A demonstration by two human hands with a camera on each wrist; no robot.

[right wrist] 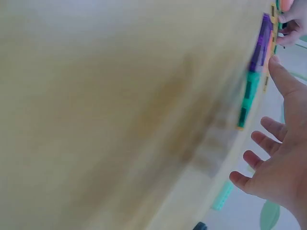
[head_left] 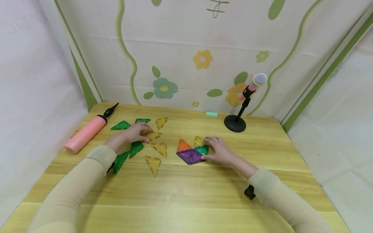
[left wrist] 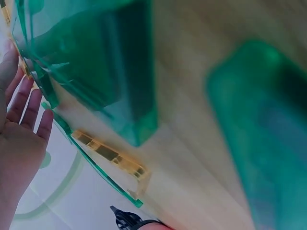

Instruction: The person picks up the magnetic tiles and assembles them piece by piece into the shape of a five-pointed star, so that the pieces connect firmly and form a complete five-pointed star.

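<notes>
My left hand [head_left: 135, 132] is at the left group of tiles, thumb and forefinger on either side of a yellow triangular magnetic tile [head_left: 153, 136], pinching it by its edges. Green triangular tiles [head_left: 136, 148] lie under and around this hand. My right hand [head_left: 220, 152] spreads its fingers beside a joined cluster: an orange tile [head_left: 184, 145], two purple tiles [head_left: 190, 156], a green tile [head_left: 202, 149] and a yellow tile [head_left: 198, 141]. Its thumb touches the cluster's near right edge, and the forefinger reaches the yellow tile. The right wrist view shows this hand [right wrist: 283, 143] with fingers apart.
More yellow tiles [head_left: 153, 165] lie between the hands. A pink balloon pump [head_left: 87, 133] lies at the left edge. At the back right stands a toy microphone [head_left: 253, 84] on a black stand [head_left: 235, 123]. A small teal block [head_left: 211, 114] sits near the patterned curtain [head_left: 180, 64].
</notes>
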